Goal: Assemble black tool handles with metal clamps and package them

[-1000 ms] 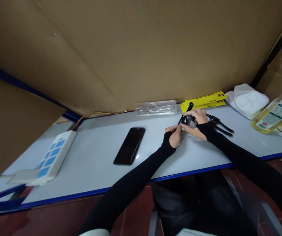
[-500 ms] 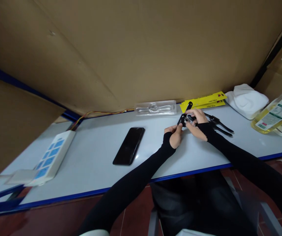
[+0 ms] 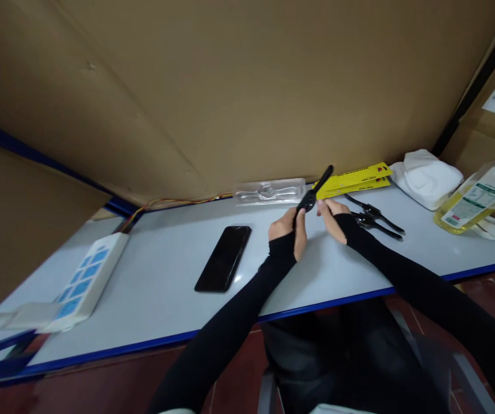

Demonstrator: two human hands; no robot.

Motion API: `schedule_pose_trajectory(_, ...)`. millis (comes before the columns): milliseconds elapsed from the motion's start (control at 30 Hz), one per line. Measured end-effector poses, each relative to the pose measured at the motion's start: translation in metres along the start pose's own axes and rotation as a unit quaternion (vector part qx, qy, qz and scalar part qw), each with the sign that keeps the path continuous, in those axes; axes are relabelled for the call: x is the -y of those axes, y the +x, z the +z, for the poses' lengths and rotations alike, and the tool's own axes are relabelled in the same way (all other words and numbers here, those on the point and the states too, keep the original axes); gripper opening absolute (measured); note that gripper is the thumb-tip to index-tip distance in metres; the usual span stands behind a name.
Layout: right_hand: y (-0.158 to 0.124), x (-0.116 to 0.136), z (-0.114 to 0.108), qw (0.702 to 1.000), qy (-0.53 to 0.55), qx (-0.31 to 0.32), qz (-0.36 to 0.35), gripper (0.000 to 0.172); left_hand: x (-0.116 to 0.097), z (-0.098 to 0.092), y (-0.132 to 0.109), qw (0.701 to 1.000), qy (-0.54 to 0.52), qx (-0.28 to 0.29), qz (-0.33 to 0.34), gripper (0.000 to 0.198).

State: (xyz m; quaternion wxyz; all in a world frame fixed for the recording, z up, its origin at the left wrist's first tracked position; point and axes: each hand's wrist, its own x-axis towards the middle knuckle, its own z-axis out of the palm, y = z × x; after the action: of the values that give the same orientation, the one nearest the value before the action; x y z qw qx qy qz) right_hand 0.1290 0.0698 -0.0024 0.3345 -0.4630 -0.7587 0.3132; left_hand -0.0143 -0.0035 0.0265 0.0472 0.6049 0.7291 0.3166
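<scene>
In the head view, the left hand pinches the lower end of a slim black tool. Its fingers are closed on the tool, which is lifted clear of the tabletop and slants up toward the yellow cards. The right hand sits just beside it, fingertips curled toward the tool's base. I cannot tell whether they grip it or only touch it.

A firm pinch close to the thick end, with the other hand steadying from the side, would likely stop so narrow a piece from twisting.

The tool looks like matte, hard plastic or coated metal, long and flat. Two similar black tools lie near the right wrist. Further off are a clear, glossy blister pack, a dark glass-faced phone, a soft white folded cloth and a bottle of yellowish liquid. The tabletop is smooth and pale with a blue edge, and plain cardboard stands behind it.
</scene>
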Motion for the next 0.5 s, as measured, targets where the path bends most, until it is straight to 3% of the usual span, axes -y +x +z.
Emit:
schedule_pose_trajectory(67, -0.008, 0.006, 0.000, 0.986, -0.143, 0.078, -0.037, 0.032, 0.011, -0.006, 0.014, 0.997, 0.046, 0.037, -0.055, 0.043)
schedule_pose_trajectory(167, -0.018, 0.014, 0.010, 0.930, -0.317, 0.161, -0.092, 0.029, 0.026, -0.008, 0.024, 0.986, 0.105, 0.083, -0.100, 0.042)
schedule_pose_trajectory(300, -0.024, 0.012, 0.024, 0.898, -0.380, 0.140, -0.174, 0.031, 0.040, -0.001, 0.025, 0.980, 0.124, 0.120, -0.098, 0.044)
schedule_pose_trajectory(500, -0.026, -0.001, 0.027, 0.883, -0.396, 0.105, -0.229, 0.025, 0.055, 0.005, 0.030, 0.981, 0.126, 0.122, -0.078, 0.043)
